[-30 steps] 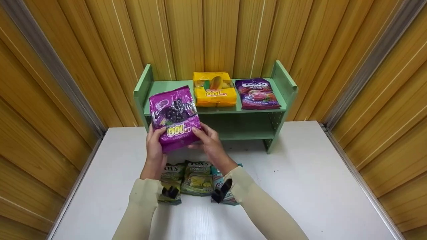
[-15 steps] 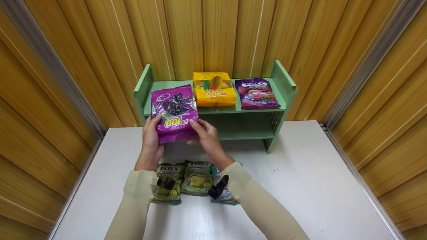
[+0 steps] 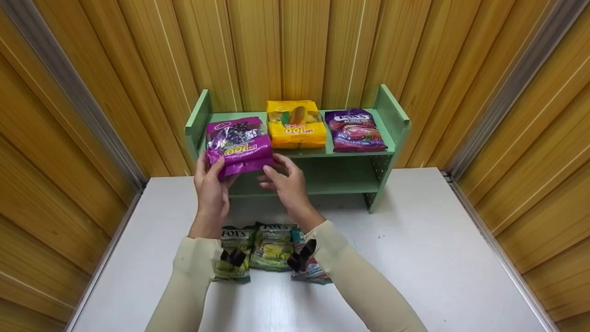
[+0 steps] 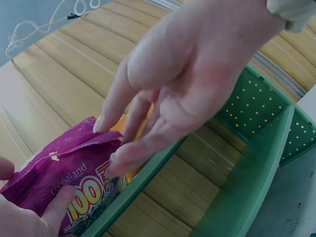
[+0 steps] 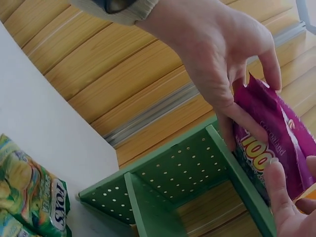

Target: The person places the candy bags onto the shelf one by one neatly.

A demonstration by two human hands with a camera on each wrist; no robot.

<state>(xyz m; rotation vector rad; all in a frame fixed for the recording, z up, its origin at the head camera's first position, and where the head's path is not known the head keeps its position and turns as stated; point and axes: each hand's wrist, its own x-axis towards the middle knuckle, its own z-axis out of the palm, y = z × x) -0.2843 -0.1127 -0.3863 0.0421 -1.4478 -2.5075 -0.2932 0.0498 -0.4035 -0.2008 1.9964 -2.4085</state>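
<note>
A purple candy bag (image 3: 239, 143) with a dark grape picture lies at the left end of the green shelf's (image 3: 341, 184) top board, its near end jutting past the front edge. My left hand (image 3: 211, 186) grips its near left corner, thumb on top and fingers underneath; the right wrist view shows this left hand (image 5: 222, 54) curled round the bag. My right hand (image 3: 288, 184) is at the near right corner, fingers loosely extended and fingertips at the bag. In the left wrist view the right hand (image 4: 173, 84) spans the bag's end without closing on it.
A yellow candy bag (image 3: 296, 124) and a purple-red candy bag (image 3: 356, 130) lie farther right on the top board. In front of the shelf, two green candy bags (image 3: 272, 249) and a teal bag (image 3: 313, 269) lie on the white table (image 3: 415, 258). Wood-patterned walls (image 3: 304, 46) surround it.
The purple candy bag has come down and tipped flatter onto the top board. My right hand's fingers have loosened at its right corner, while my left hand keeps its grip.
</note>
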